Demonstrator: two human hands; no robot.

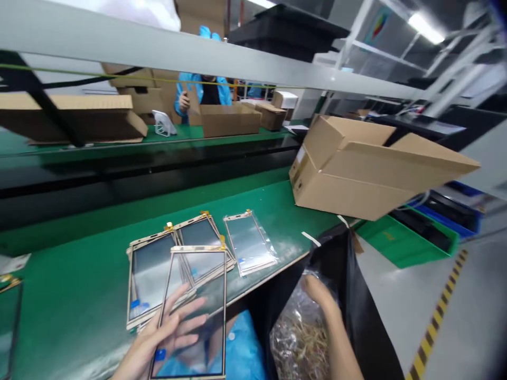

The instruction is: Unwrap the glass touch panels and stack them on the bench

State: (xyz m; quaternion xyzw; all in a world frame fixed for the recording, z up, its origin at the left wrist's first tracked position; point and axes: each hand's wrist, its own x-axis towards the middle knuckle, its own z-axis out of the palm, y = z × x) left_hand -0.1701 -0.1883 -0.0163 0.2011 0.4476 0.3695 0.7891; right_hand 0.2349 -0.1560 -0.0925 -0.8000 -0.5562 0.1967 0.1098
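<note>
My left hand [168, 330] holds a glass touch panel [204, 306] by its left side; the fingers show through the clear glass, behind it. A blue tab is at the panel's lower left. Beyond it, stacked touch panels [152, 274] lie on the green bench, with gold connector tabs at their top edges. Another panel [249, 240], in clear film, lies apart to their right. My right hand [315, 289] reaches into a black bag [356, 295] at the bench edge, over crumpled clear plastic film [295, 316] and thin strips. Its fingers are blurred and partly hidden.
An open cardboard box [368, 174] stands at the bench's right end, near green [404, 240] and blue bins. One more panel [10, 322] lies far left. A shelf rail [222, 58] crosses overhead. Across the bench, a person in blue [225, 92] handles cardboard.
</note>
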